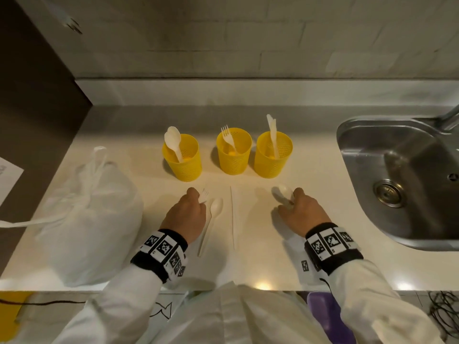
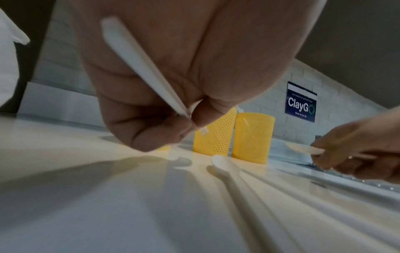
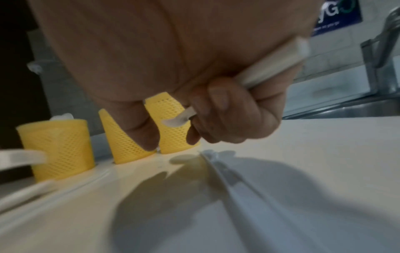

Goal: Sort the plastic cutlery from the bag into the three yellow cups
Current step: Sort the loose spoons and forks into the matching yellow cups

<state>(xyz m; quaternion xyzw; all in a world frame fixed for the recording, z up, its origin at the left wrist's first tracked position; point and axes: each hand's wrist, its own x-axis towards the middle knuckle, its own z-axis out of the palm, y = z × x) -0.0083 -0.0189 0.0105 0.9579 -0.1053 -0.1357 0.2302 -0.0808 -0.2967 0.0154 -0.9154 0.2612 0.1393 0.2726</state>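
Three yellow mesh cups stand in a row: the left cup (image 1: pixel 182 157) holds spoons, the middle cup (image 1: pixel 233 151) a fork, the right cup (image 1: pixel 273 155) knives. My left hand (image 1: pixel 198 198) pinches a white fork (image 1: pixel 204 194) just above the counter; its handle (image 2: pixel 140 65) runs under my palm. My right hand (image 1: pixel 289 203) grips a white spoon (image 1: pixel 280 192), handle (image 3: pixel 272 65) across the palm. A loose spoon (image 1: pixel 211 224) and a knife (image 1: pixel 233 217) lie between my hands. The white bag (image 1: pixel 92 214) sits at the left.
A steel sink (image 1: pixel 397 182) with a tap (image 1: pixel 449 117) fills the right side. A sheet of paper (image 1: pixel 7 180) lies at the far left. Another white utensil (image 3: pixel 227 171) lies on the counter under my right hand; its kind is unclear.
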